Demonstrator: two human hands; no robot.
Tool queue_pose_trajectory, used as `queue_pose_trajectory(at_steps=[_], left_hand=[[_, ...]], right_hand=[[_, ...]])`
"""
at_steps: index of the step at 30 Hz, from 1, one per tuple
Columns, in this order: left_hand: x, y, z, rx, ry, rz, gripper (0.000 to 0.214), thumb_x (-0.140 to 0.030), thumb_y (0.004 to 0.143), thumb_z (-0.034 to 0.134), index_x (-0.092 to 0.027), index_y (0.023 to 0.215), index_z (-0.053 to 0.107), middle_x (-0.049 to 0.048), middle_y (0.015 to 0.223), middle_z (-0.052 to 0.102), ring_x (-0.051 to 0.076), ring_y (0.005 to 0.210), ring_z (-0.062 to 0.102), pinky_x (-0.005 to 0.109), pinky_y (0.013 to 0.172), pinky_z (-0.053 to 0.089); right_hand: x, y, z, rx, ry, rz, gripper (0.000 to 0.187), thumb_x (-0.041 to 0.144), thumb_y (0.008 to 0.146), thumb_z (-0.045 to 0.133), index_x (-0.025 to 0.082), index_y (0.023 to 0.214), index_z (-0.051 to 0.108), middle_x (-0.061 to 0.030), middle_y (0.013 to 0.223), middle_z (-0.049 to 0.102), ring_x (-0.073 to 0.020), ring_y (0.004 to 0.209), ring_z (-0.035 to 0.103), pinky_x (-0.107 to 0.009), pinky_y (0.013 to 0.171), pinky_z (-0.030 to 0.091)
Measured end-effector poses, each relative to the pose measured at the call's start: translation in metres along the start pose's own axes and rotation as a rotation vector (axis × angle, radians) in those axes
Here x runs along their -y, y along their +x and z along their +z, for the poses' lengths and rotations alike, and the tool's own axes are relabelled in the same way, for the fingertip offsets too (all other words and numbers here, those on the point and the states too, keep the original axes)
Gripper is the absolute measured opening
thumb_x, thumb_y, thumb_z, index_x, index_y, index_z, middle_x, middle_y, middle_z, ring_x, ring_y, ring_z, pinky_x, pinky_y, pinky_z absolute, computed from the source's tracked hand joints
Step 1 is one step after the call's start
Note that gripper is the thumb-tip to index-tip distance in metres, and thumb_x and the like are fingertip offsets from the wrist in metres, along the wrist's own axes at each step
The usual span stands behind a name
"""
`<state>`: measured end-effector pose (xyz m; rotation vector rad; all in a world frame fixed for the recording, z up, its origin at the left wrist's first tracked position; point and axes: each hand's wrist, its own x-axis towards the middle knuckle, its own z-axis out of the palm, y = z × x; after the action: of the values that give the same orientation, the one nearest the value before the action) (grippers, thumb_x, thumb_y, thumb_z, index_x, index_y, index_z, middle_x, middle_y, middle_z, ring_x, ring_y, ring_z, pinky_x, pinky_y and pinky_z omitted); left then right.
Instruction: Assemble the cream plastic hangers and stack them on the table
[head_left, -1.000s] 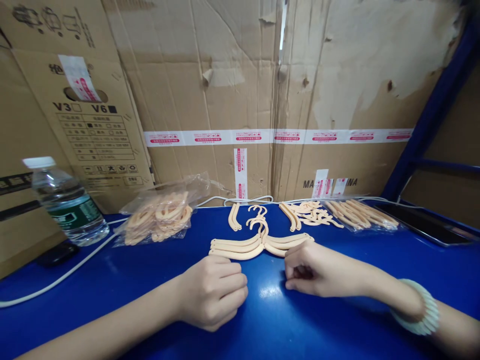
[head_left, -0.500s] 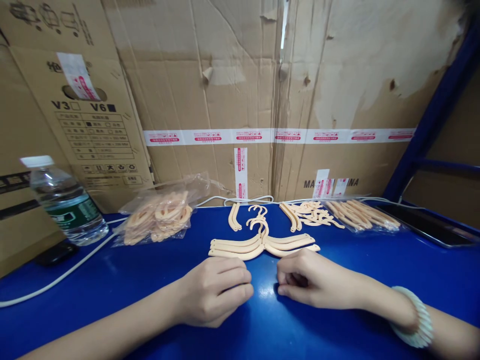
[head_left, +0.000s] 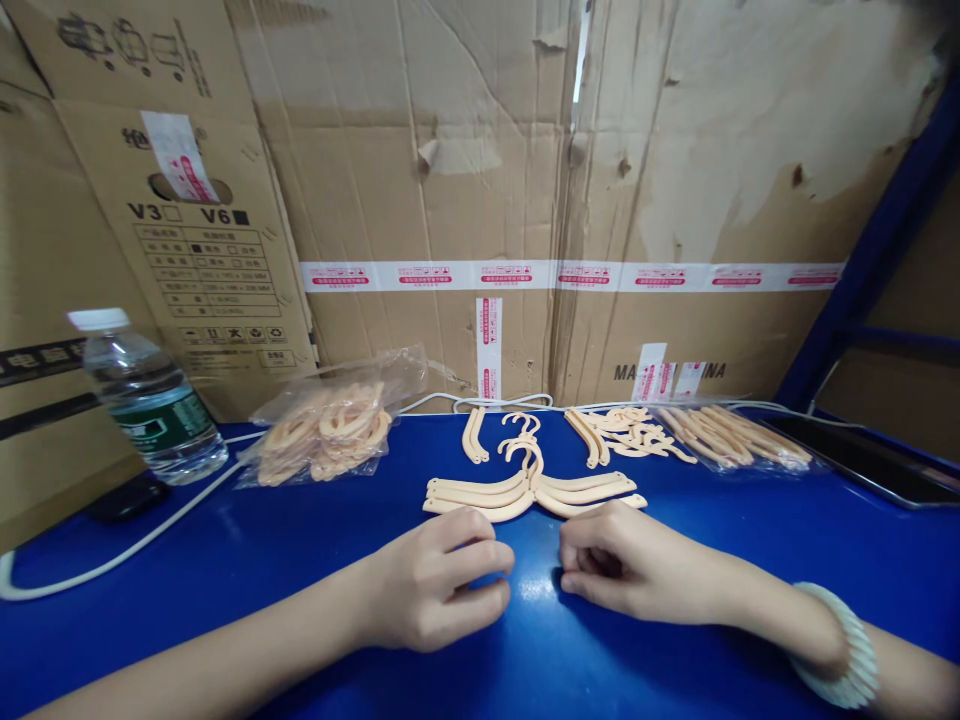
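Three nested hangers (head_left: 487,496) are laid at the centre of the frame. Just below, the left hand (head_left: 442,580) is held half-uncurled, fingers slightly parted; the right hand (head_left: 630,562) is folded into a loose fist. Loose pieces (head_left: 641,438) are heaped right of centre; a bottle (head_left: 161,415) is seen at left.

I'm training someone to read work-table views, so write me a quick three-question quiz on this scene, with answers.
1. Which wrist wears the bracelet, left or right?
2. True or false: the bottle has its white cap on.
3. Which of these is nearest to the left hand?
(a) the hangers
(b) the phone
(c) the bottle

Key: 1. Right. 2. True. 3. (a).
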<state>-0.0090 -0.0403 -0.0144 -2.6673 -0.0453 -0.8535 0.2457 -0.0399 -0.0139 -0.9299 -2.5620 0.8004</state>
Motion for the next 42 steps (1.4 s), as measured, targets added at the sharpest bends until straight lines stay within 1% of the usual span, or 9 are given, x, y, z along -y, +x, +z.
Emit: queue_pose_trajectory(at_steps=[4, 7, 10, 13, 17, 23, 29, 35, 42], left_hand=[[0.0, -0.002, 0.002, -0.002, 0.012, -0.024, 0.023, 0.002, 0.082, 0.054, -0.013, 0.065, 0.059, 0.0088, 0.082, 0.067, 0.018, 0.068, 0.048, 0.03, 0.056, 0.042], [-0.001, -0.004, 0.005, -0.001, -0.029, -0.083, 0.024, 0.003, 0.083, 0.054, -0.013, 0.065, 0.059, 0.0081, 0.085, 0.069, 0.017, 0.069, 0.048, 0.031, 0.057, 0.041], [-0.002, -0.005, 0.01, -0.053, -0.097, -0.124, 0.021, 0.001, 0.086, 0.051, -0.013, 0.074, 0.06, 0.0081, 0.088, 0.07, 0.018, 0.07, 0.048, 0.031, 0.059, 0.043], [-0.003, -0.005, 0.011, -0.113, -0.132, -0.187, 0.018, -0.002, 0.089, 0.046, -0.012, 0.09, 0.061, 0.0086, 0.085, 0.067, 0.018, 0.073, 0.049, 0.03, 0.063, 0.046], [-0.005, -0.002, 0.006, -0.053, -0.146, -0.317, 0.019, -0.003, 0.088, 0.045, -0.012, 0.098, 0.059, 0.0081, 0.084, 0.063, 0.018, 0.077, 0.052, 0.027, 0.071, 0.049], [-0.007, -0.005, 0.004, -0.007, -0.236, -0.401, 0.029, 0.002, 0.078, 0.044, -0.015, 0.099, 0.056, 0.0056, 0.087, 0.058, 0.016, 0.08, 0.052, 0.025, 0.078, 0.049], [-0.005, -0.009, 0.005, 0.007, -0.292, -0.442, 0.035, 0.003, 0.07, 0.043, -0.017, 0.097, 0.055, 0.0043, 0.087, 0.055, 0.015, 0.079, 0.05, 0.024, 0.078, 0.049], [-0.003, -0.008, 0.004, 0.045, -0.348, -0.498, 0.031, 0.002, 0.07, 0.043, -0.018, 0.092, 0.054, 0.0029, 0.084, 0.054, 0.015, 0.073, 0.048, 0.026, 0.077, 0.048], [-0.004, -0.009, 0.005, 0.043, -0.364, -0.523, 0.031, 0.002, 0.069, 0.044, -0.017, 0.091, 0.055, 0.0026, 0.083, 0.052, 0.014, 0.072, 0.047, 0.025, 0.073, 0.046]], right_hand=[[0.001, -0.001, -0.001, 0.004, -0.007, 0.006, 0.013, 0.025, 0.086, 0.059, 0.015, 0.077, 0.06, 0.0039, 0.061, 0.053, -0.0068, 0.052, 0.043, -0.016, 0.048, 0.031], [0.002, -0.001, -0.001, 0.001, -0.024, 0.005, 0.013, 0.026, 0.086, 0.06, 0.015, 0.078, 0.06, 0.0037, 0.062, 0.053, -0.007, 0.053, 0.043, -0.016, 0.049, 0.032], [0.002, -0.001, -0.001, 0.002, -0.033, 0.005, 0.013, 0.026, 0.086, 0.059, 0.016, 0.079, 0.061, 0.0034, 0.064, 0.055, -0.0074, 0.054, 0.045, -0.017, 0.05, 0.032], [0.001, -0.001, 0.0, 0.009, -0.033, 0.012, 0.012, 0.025, 0.086, 0.059, 0.016, 0.078, 0.061, 0.0034, 0.064, 0.055, -0.0076, 0.054, 0.045, -0.017, 0.05, 0.033], [0.001, -0.001, 0.0, 0.01, -0.038, 0.01, 0.012, 0.024, 0.086, 0.059, 0.016, 0.078, 0.06, 0.0035, 0.064, 0.054, -0.0075, 0.054, 0.045, -0.017, 0.05, 0.033], [0.002, 0.0, -0.001, 0.008, -0.04, 0.013, 0.011, 0.024, 0.086, 0.059, 0.016, 0.078, 0.06, 0.0037, 0.064, 0.054, -0.0073, 0.054, 0.044, -0.018, 0.05, 0.033], [0.002, 0.0, -0.001, 0.01, -0.035, -0.006, 0.011, 0.023, 0.087, 0.058, 0.016, 0.078, 0.06, 0.0037, 0.064, 0.054, -0.0072, 0.054, 0.044, -0.018, 0.05, 0.032], [0.003, 0.0, -0.001, 0.011, -0.037, -0.003, 0.011, 0.022, 0.087, 0.058, 0.016, 0.078, 0.059, 0.0041, 0.063, 0.053, -0.007, 0.054, 0.043, -0.017, 0.05, 0.032], [0.004, -0.001, -0.002, 0.019, -0.048, 0.0, 0.011, 0.022, 0.087, 0.057, 0.016, 0.078, 0.059, 0.0038, 0.065, 0.054, -0.0074, 0.055, 0.044, -0.018, 0.051, 0.032]])
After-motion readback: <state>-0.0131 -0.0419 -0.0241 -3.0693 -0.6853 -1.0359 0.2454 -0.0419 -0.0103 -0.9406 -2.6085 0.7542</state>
